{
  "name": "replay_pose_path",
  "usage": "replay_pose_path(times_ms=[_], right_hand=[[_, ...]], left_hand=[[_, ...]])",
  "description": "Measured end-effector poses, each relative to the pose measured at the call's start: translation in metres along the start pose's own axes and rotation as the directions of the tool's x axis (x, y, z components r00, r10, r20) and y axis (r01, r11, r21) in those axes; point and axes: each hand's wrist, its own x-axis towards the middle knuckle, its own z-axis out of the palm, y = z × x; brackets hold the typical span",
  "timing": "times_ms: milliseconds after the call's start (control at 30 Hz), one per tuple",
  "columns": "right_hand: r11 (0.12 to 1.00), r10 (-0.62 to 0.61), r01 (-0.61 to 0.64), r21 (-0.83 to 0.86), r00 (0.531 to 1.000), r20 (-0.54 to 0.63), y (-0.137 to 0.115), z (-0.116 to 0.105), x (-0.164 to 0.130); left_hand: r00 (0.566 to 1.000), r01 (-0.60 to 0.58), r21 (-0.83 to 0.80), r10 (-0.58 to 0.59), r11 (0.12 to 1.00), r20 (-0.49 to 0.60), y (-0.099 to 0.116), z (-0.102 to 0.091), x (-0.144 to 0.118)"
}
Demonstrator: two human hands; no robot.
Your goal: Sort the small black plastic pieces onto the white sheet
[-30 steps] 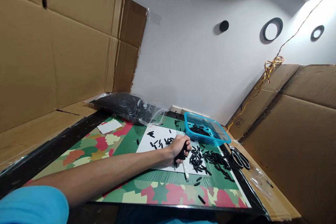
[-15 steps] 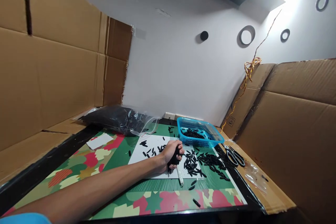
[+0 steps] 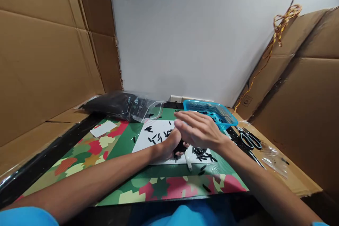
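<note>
My left hand rests on a white sheet and is closed around a bunch of small black pieces. My right hand hovers just above it, palm down, fingers spread and holding nothing. More loose black pieces lie scattered on the sheet and on the green patterned mat. A white pen-like stick lies beside my left hand.
A blue basket with black pieces stands behind my hands. A plastic bag of black parts lies at the back left, scissors at the right, a white slip at the left. Cardboard walls enclose the table.
My right hand has come into view and now hovers over my left hand. The camera has tilted down; my left hand stays closed on the black pieces at the same spot.
</note>
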Motion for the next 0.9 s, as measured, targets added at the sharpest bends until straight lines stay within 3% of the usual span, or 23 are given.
replay_pose_path(times_ms=[133, 367, 633, 733, 800, 900], right_hand=[[0.993, 0.003, -0.014, 0.113, 0.996, 0.090, 0.024, 0.038, -0.041], [0.937, 0.020, -0.105, 0.335, 0.968, 0.248, 0.027, 0.051, -0.074], [0.922, 0.067, -0.151, 0.357, 0.969, 0.236, 0.026, 0.053, -0.077], [0.933, 0.080, -0.144, 0.329, 0.976, 0.201, 0.026, 0.056, -0.080], [0.924, 0.147, -0.180, 0.338, 0.982, 0.121, 0.026, 0.057, -0.081], [0.888, 0.308, -0.298, 0.349, 0.951, 0.029, 0.024, 0.054, -0.081]], left_hand=[[0.998, 0.055, 0.026, -0.055, 0.998, -0.002, 0.003, 0.002, 0.001], [0.994, 0.107, 0.080, -0.104, 0.991, -0.043, 0.008, 0.009, 0.002], [0.999, 0.013, 0.101, -0.016, 0.995, 0.030, 0.005, 0.006, 0.003], [0.997, 0.064, 0.037, -0.065, 0.997, 0.035, 0.007, 0.002, 0.004], [0.995, 0.080, -0.032, -0.078, 0.996, 0.069, 0.009, 0.002, 0.004], [0.991, 0.042, -0.091, -0.030, 0.995, 0.128, 0.012, 0.002, 0.001]])
